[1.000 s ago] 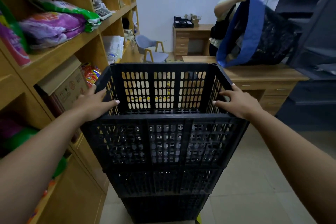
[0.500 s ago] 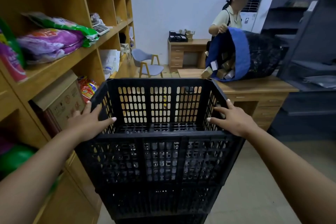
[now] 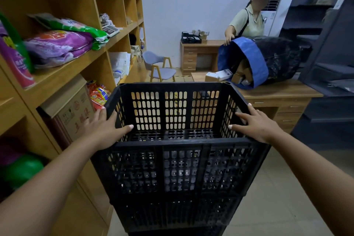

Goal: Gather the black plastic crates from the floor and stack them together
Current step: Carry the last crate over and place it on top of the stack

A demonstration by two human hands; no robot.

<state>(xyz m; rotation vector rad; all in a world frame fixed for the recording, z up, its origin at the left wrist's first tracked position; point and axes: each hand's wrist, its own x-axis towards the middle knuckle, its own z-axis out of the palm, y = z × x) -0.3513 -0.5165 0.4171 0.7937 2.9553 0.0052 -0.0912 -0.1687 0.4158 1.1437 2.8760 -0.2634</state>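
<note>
A stack of black slotted plastic crates stands in front of me. The top crate is empty, and a second crate shows under it, with a sliver of a third at the bottom edge. My left hand grips the top crate's left rim, thumb inside the wall. On the right rim my right hand holds the same way, fingers spread over the edge. Both forearms reach in from the lower corners.
Wooden shelving with bags and a cardboard box runs close along the left. A wooden desk carrying a blue and black bag sits ahead right, with a person behind it. A chair stands farther back. Dark racks line the right.
The crate stack sits lower in view and the view has tilted up. Both hands keep their hold on the top crate's rim. The person has lowered the bag onto the desk.
</note>
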